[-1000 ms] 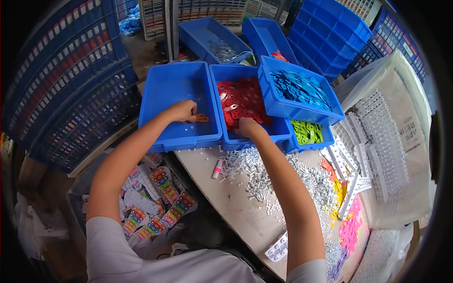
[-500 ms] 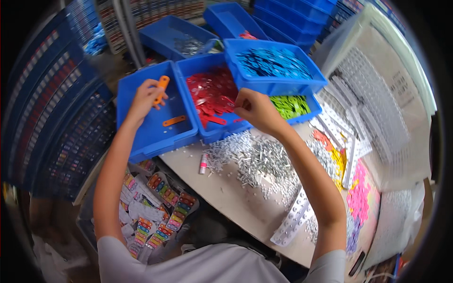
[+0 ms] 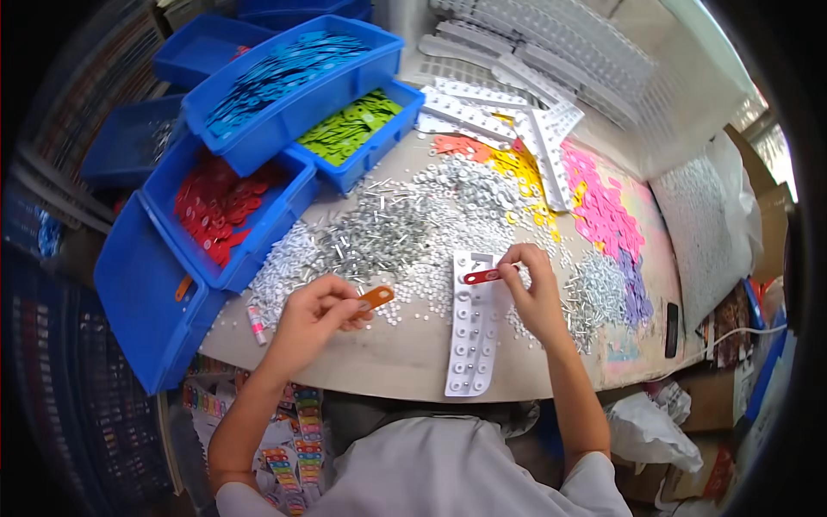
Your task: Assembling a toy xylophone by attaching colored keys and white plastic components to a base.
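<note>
Orange strip (image 3: 379, 297) pinched between thumb and curled fingers, a person's left hand (image 3: 312, 317) hangs near a white studded panel (image 3: 471, 345) to its right; the right hand (image 3: 537, 293), thumb and fingertips closed, holds a red strip (image 3: 481, 277) over that panel's far end. Silvery pins (image 3: 375, 228) lie beyond the left hand.

A pale table (image 3: 383, 362) spreads out under the left hand (image 3: 314, 314) and the right hand (image 3: 536, 293). Far to the left of the left hand, tall dark blue crates (image 3: 60, 370) stand in the shade. Past the right hand, see-through plastic (image 3: 693, 108) rises at the back. Well to the right of that hand, there is a white cord (image 3: 745, 332), with a crumpled white bag (image 3: 650, 431) lower down and bright light (image 3: 780, 159) higher up
</note>
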A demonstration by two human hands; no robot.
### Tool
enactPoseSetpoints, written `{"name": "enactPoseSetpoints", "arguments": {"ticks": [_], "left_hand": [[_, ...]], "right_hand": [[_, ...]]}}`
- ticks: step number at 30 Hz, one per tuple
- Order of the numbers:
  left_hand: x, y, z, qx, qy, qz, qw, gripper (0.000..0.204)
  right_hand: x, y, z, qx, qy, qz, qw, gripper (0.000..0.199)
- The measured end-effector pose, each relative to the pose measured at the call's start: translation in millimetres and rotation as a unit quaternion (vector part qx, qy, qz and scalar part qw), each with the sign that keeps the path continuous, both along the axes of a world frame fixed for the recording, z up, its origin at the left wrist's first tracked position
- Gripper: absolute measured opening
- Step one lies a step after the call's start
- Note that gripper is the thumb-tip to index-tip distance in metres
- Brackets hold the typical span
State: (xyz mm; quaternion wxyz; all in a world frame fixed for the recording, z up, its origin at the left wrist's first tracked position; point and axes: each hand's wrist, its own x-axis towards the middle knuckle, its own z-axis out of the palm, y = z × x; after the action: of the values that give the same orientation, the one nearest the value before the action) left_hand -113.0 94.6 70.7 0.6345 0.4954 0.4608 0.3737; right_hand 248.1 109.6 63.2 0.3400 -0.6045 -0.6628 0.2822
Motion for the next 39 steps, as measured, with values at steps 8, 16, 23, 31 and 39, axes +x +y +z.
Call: {"name": "enactPoseSetpoints", "arguments": {"ticks": [8,16,23,31,39], "left_hand": [[89.7,70.2,-17.7,0.159,0.126,-0.066,0.977,0.011],[144.2,109.1,-34.6,0.244,0.23,-0.125,0.934,0.017],[175.9,121.4,-57.6,0.312,0.326,-0.193,0.871,0.023],[162.7,113.8,-37.1,0.369,0.346,-0.057,0.861,0.064],[4.7,235.7,98.1,0.55,0.409,0.252,0.684,0.033]], "right_hand": [[-13.0,-4.8,-47.8,0.082,-0.057,-0.099,0.99,0.008],[-10.4,-9.4,-52.5,0.137,-0.135,-0.127,0.973,0.027],[-8.7,-11.4,-56.3,0.116,-0.092,-0.156,0.977,0.061],[-11.4,-7.1,-55.4,0.137,-0.115,-0.154,0.972,0.056],[-14.5,-10.5,-39.8,0.158,-0.149,-0.125,0.968,0.037]]}}
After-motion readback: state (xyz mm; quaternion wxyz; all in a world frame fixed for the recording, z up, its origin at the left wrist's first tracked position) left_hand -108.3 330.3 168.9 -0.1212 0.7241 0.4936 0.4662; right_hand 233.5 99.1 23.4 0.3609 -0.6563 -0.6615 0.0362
